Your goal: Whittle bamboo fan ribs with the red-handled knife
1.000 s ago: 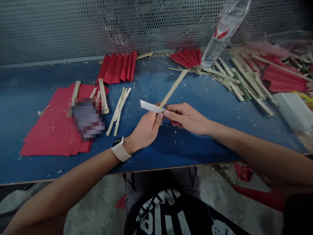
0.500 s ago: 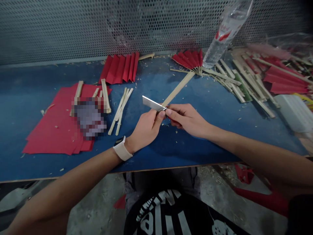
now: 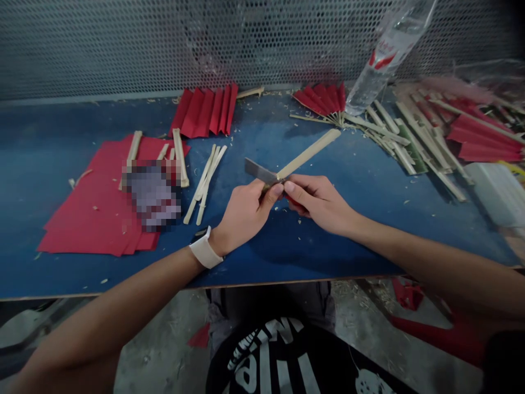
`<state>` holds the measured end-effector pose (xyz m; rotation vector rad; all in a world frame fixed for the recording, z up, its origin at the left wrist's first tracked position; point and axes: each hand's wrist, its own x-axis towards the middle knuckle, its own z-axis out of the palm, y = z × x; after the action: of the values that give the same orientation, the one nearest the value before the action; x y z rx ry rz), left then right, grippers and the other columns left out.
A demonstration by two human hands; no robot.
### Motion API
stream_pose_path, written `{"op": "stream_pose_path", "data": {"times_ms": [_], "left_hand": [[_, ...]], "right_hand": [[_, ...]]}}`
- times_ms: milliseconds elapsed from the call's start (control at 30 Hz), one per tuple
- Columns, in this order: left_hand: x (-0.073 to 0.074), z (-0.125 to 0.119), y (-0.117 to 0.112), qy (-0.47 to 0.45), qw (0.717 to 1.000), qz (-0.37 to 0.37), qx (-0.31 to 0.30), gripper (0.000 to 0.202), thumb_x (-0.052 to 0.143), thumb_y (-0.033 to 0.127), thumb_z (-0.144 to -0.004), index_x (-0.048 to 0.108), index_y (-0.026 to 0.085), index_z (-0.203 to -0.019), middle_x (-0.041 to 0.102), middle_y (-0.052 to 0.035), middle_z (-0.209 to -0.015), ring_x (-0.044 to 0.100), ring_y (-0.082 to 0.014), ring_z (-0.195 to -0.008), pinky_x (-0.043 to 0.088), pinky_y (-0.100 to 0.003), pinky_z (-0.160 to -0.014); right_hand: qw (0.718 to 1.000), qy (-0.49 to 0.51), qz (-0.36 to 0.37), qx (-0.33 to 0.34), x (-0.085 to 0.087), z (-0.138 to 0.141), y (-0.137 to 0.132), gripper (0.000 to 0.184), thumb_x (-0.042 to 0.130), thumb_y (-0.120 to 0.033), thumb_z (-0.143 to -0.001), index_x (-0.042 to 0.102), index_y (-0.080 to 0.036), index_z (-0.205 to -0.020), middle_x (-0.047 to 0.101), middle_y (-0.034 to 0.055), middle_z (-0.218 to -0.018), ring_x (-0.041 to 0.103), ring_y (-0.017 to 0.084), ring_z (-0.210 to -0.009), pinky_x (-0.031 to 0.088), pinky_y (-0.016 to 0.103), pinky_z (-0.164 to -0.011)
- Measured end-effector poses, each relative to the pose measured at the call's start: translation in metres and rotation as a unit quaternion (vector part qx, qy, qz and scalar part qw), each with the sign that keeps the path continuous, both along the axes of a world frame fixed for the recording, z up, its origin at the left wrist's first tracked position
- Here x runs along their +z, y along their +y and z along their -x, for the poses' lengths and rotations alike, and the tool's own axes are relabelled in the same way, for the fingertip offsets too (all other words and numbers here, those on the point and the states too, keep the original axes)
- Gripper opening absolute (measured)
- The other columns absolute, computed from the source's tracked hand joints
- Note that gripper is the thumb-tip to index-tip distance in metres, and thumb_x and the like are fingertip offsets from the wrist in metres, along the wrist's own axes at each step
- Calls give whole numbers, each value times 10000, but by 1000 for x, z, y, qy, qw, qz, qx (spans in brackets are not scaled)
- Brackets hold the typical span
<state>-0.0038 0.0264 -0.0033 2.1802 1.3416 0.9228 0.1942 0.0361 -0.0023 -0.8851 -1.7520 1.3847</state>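
Observation:
Over the blue table (image 3: 287, 246), my left hand (image 3: 241, 216) is closed on the near end of a flat bamboo stick (image 3: 311, 153), which slants up to the right. Its thumb presses against a metal knife blade (image 3: 258, 171) that points left. My right hand (image 3: 318, 202) is closed on the knife's handle, and a bit of red shows under its fingers. Blade and stick cross just above the two thumbs. A white watch band sits on my left wrist.
Flat red paper sheets (image 3: 90, 219) lie at the left with short bamboo pieces on them. Loose bamboo sticks (image 3: 205, 175) and pleated red paper (image 3: 207, 112) lie behind. A clear bottle (image 3: 381, 54), a pile of sticks and red fans (image 3: 430, 137) and a white box (image 3: 496, 191) crowd the right. Perforated metal wall (image 3: 164, 44) behind.
The stick's far tip has swung to the right and now lies flatter. Both hands have drifted slightly right, and the blade has turned darker as its angle changed.

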Motion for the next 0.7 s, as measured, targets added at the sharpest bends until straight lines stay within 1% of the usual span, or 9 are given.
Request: {"op": "stream_pose_path", "data": {"times_ms": [167, 333, 433, 500, 567, 600, 667, 700], "left_hand": [[1, 0, 1, -15, 999, 5, 28, 463, 561, 543, -1049, 614, 191, -754, 662, -10, -688, 616, -155, -634, 443, -290, -610], [1, 0, 3, -67, 997, 4, 45, 456, 638, 555, -1000, 607, 207, -707, 621, 17, -643, 557, -136, -602, 440, -289, -584], [-3, 1, 5, -58, 997, -7, 55, 501, 625, 590, -991, 555, 214, -667, 533, 29, -579, 492, -130, -548, 410, -302, -554], [-6, 0, 7, -44, 998, 1, 43, 523, 563, 605, -1015, 518, 224, -659, 500, 28, -560, 482, -134, -524, 415, -311, -547], [-7, 0, 8, -36, 999, 25, 3, 541, 461, 588, -1063, 504, 229, -660, 556, 1, -599, 556, -149, -569, 486, -319, -611], [-6, 0, 8, -36, 999, 36, -21, 540, 414, 562, -1085, 519, 227, -675, 616, -24, -658, 621, -163, -640, 532, -326, -683], [-5, 0, 8, -41, 996, 44, -59, 509, 354, 491, -1113, 602, 211, -769, 740, -81, -883, 728, -198, -886, 583, -350, -879], [-4, -1, 7, -44, 995, 44, -72, 481, 339, 460, -1119, 651, 201, -861, 769, -103, -1034, 738, -215, -1041, 577, -364, -976]], "right_hand": [[999, -27, -19, -18, 1, -1, -2, 497, 530, -626, -1049, 492, -220, -766, 443, -62, -613, 392, 91, -534, 314, 265, -514], [991, -94, -75, -51, 4, -1, -3, 526, 460, -649, -1068, 503, -221, -764, 497, -45, -634, 427, 102, -553, 331, 282, -550], [986, -123, -102, -55, 5, -1, -2, 541, 415, -646, -1083, 495, -223, -756, 522, -39, -636, 453, 106, -562, 344, 285, -576], [981, -146, -120, -50, 6, -2, -1, 546, 401, -642, -1089, 492, -223, -750, 539, -33, -644, 472, 111, -576, 344, 287, -595], [976, -169, -133, -40, 7, -2, 0, 547, 404, -638, -1090, 493, -222, -745, 546, -29, -647, 481, 116, -584, 334, 290, -602], [974, -176, -136, -35, 7, -2, 1, 547, 407, -637, -1089, 493, -221, -743, 547, -28, -646, 482, 116, -583, 330, 291, -602], [974, -180, -136, -27, 7, -3, 2, 549, 404, -634, -1090, 487, -220, -740, 548, -27, -641, 483, 116, -579, 325, 290, -600], [974, -179, -133, -24, 7, -3, 2, 548, 401, -634, -1091, 486, -220, -741, 548, -27, -637, 484, 115, -576, 325, 289, -599]]}}
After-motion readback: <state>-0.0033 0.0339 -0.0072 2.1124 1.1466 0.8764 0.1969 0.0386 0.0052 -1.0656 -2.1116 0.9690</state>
